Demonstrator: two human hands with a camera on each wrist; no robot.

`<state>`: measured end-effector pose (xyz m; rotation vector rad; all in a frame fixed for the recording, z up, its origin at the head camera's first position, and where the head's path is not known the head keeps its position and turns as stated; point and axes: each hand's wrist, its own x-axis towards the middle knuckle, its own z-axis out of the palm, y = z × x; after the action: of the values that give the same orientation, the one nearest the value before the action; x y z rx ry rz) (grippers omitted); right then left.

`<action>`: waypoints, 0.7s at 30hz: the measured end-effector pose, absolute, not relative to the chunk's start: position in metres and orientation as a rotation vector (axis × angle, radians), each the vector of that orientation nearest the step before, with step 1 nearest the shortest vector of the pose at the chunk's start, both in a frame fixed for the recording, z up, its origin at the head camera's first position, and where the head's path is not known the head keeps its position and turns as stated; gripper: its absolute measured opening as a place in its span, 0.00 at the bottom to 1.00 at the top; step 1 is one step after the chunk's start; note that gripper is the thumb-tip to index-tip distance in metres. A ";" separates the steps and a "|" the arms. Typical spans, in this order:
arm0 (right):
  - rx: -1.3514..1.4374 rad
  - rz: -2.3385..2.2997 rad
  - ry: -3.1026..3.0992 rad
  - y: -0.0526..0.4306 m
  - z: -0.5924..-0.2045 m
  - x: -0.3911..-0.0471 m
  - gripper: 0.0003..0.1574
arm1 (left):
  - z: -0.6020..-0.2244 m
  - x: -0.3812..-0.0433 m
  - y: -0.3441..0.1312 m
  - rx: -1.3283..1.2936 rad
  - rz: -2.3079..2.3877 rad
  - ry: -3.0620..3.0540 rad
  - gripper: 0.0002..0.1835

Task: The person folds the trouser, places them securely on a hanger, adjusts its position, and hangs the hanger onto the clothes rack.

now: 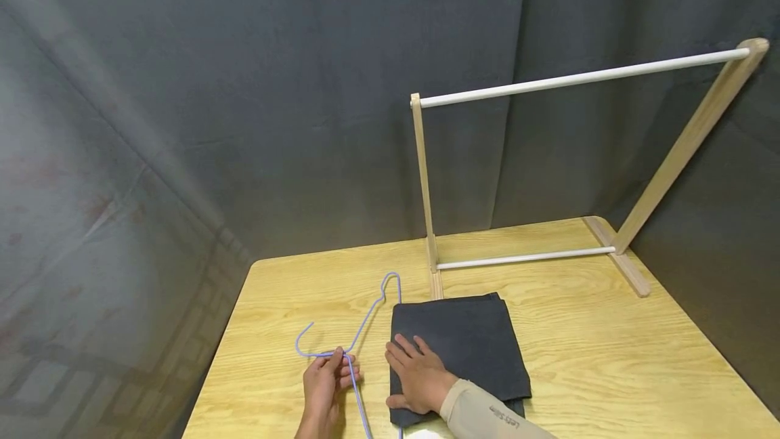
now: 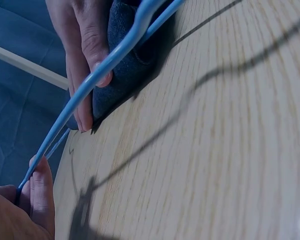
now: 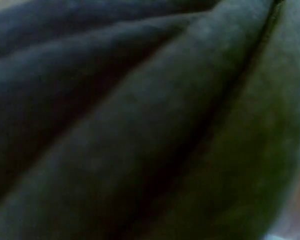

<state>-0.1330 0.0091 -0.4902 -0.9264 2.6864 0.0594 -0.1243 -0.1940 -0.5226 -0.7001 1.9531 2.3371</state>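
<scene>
A blue-violet clothes hanger is pinched at its neck between the thumb and fingers of my left hand. Its hook points left, and its far side disappears at the left edge of a folded dark cloth garment. My right hand rests on that garment's left part with fingers spread. In the left wrist view, the hanger crosses in front of the garment and the right hand's fingers. Blurred dark fabric folds fill the right wrist view.
A rack with wooden posts and a white top rail stands at the back right of the wooden table. Its lower white bar runs just behind the garment. Grey curtains hang around the table.
</scene>
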 end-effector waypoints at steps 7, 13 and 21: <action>-0.843 -0.055 2.710 0.011 -0.493 -0.135 0.59 | -0.523 -0.127 -0.192 -0.734 2.368 1.928 0.16; -0.847 -0.070 2.754 0.013 -0.499 -0.135 0.58 | -0.524 -0.129 -0.192 -0.729 2.386 1.916 0.17; -0.825 -0.050 2.737 0.016 -0.488 -0.149 0.51 | -0.524 -0.127 -0.191 -0.730 2.373 1.925 0.16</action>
<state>-0.1494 0.0163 -0.4878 -0.8246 2.7367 -0.0500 -0.1267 -0.1910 -0.5238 -0.7302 1.9253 2.3731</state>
